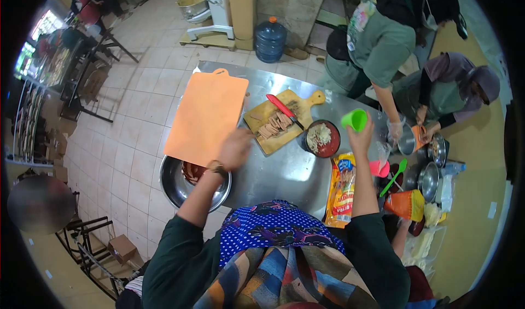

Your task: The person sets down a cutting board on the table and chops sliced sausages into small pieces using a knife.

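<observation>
In the head view, my right hand (361, 136) grips a bright green plastic cup (355, 120), its mouth tilted toward the left. Just left of the cup stands a dark bowl (331, 149) with red sauce and a pale chopped heap (319, 138) in it. My left hand (236, 149) hovers between the orange cutting board (206, 115) and the wooden cutting board (298, 106); its fingers are blurred. On the wooden board lie sliced sausage pieces (275, 126) and a red-handled knife (283, 109). Below my left wrist is a steel bowl (167, 184) with dark red residue.
A yellow-and-red sausage packet (343, 191) lies on the steel table (262, 180) beside my right forearm. Two co-workers (383, 49) handle metal bowls (407, 140) at the right. A green spatula (395, 177) and an orange packet (404, 205) lie nearby. A blue water jug (270, 40) stands beyond the table.
</observation>
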The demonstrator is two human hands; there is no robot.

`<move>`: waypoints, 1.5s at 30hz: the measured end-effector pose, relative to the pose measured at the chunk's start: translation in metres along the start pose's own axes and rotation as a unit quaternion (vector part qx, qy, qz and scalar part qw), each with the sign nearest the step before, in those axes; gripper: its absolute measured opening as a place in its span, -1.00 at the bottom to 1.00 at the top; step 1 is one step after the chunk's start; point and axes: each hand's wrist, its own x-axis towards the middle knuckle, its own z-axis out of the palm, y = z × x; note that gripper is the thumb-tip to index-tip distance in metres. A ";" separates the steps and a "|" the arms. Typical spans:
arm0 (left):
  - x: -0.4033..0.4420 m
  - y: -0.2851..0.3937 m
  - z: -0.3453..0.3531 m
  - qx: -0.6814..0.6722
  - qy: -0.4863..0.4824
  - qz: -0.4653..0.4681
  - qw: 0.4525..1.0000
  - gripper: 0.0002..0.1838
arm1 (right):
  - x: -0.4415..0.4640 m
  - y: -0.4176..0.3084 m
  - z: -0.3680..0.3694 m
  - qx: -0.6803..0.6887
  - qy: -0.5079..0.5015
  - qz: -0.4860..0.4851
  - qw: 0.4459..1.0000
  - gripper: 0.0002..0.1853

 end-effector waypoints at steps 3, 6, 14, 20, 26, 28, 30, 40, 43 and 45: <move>0.003 -0.001 0.066 0.042 -0.112 -0.042 0.992 -0.51 | -0.003 0.063 0.016 -0.011 -0.038 0.024 0.999 -0.09; 0.009 -0.016 0.108 0.125 -0.142 -0.106 0.976 -0.24 | -0.016 0.120 0.043 0.028 -0.073 0.036 0.996 -0.05; 0.018 -0.024 0.110 0.140 -0.242 -0.188 0.942 0.04 | -0.025 0.058 0.012 -0.091 0.015 -0.004 0.996 -0.02; 0.013 0.003 0.095 0.161 -0.200 -0.166 0.952 0.19 | -0.055 -0.036 0.015 -0.022 -0.107 -0.230 0.967 -0.44; -0.013 0.044 0.096 0.180 -0.225 -0.127 0.949 0.21 | -0.099 -0.049 0.042 -0.062 -0.201 -0.229 0.950 -0.45; -0.025 0.051 0.095 0.194 -0.233 -0.132 0.944 0.21 | -0.107 -0.031 0.048 -0.095 -0.218 -0.205 0.949 -0.47; -0.040 0.054 0.100 0.178 -0.216 -0.128 0.951 0.20 | -0.112 -0.011 0.054 -0.124 -0.236 -0.187 0.945 -0.48; -0.099 0.084 0.103 0.084 -0.273 -0.088 0.954 0.13 | -0.101 -0.041 0.050 0.001 -0.172 -0.289 0.942 -0.54; -0.118 0.082 0.117 0.091 -0.225 -0.062 0.968 0.08 | -0.119 -0.071 0.083 0.061 -0.278 -0.308 0.908 -0.58; -0.127 0.082 0.123 0.110 -0.186 -0.041 0.976 0.04 | -0.134 -0.093 0.105 0.067 -0.276 -0.357 0.890 -0.60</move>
